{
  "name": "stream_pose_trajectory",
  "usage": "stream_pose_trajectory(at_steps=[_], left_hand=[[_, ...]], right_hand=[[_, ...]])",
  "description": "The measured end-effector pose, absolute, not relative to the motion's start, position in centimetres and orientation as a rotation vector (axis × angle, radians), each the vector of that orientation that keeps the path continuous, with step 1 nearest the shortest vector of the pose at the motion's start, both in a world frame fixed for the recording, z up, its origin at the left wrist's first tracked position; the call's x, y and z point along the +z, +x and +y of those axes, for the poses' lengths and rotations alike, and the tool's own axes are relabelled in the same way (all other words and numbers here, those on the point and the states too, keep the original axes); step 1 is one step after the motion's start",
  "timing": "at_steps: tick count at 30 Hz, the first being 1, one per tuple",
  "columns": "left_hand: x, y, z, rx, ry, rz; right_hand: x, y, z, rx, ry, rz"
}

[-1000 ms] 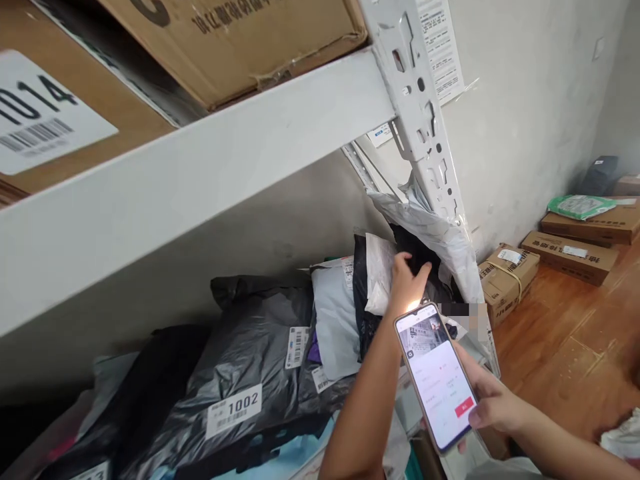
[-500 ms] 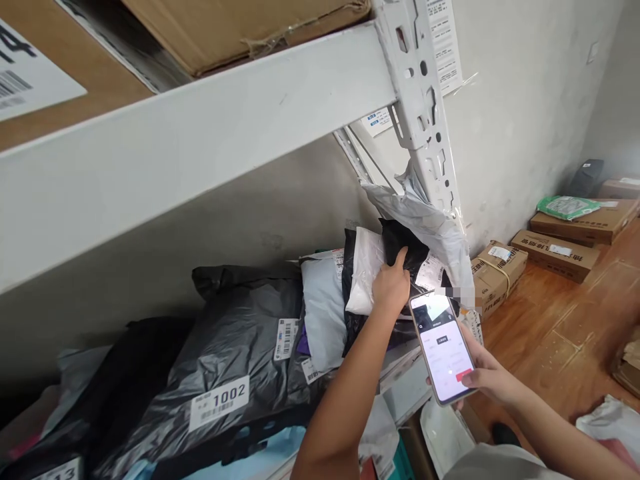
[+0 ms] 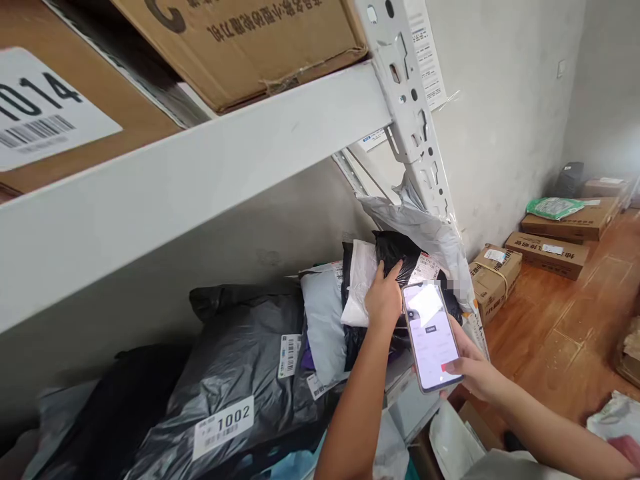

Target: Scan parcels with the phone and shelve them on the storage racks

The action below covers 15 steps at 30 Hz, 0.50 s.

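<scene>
Slim, rectangular, white-screened smartphone (image 3: 430, 350), right hand (image 3: 473, 365) gripping, seemingly for thumb access; black plastic parcel (image 3: 393, 248), spread-fingered left hand (image 3: 384, 298) perhaps steadying.

Open space separates the shelf beam (image 3: 200, 177) from the small black parcel (image 3: 397, 245); draped plastic (image 3: 435, 232) and a slotted post (image 3: 419, 155) bar the right.

Black parcel (image 3: 394, 245), white packet (image 3: 357, 283) (phone screen (image 3: 433, 350) pale, button (image 3: 443, 367) red)

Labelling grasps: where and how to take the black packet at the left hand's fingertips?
Probably pinch the black packet by its upper edge, from above and the front: that edge shows exposed, while left hand and phone hide lower parts.
</scene>
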<state>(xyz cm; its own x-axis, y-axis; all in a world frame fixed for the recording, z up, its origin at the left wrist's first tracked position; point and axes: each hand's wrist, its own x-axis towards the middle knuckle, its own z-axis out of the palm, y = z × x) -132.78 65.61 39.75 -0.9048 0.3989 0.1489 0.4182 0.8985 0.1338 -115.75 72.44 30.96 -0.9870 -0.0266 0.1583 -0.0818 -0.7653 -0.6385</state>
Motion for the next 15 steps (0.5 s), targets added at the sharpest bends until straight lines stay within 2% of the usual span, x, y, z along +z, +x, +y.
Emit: stream_pose_trajectory(at_steps=[7, 15], left_hand=[[39.2, -132.8, 64.8, -0.29, -0.66, -2.909], [39.1, -132.7, 64.7, -0.309, -0.691, -2.876]], right_hand=[[32.5, -115.5, 72.3, 2.754, 0.204, -1.097], [33.4, -115.0, 72.2, 2.741, 0.145, -1.092]])
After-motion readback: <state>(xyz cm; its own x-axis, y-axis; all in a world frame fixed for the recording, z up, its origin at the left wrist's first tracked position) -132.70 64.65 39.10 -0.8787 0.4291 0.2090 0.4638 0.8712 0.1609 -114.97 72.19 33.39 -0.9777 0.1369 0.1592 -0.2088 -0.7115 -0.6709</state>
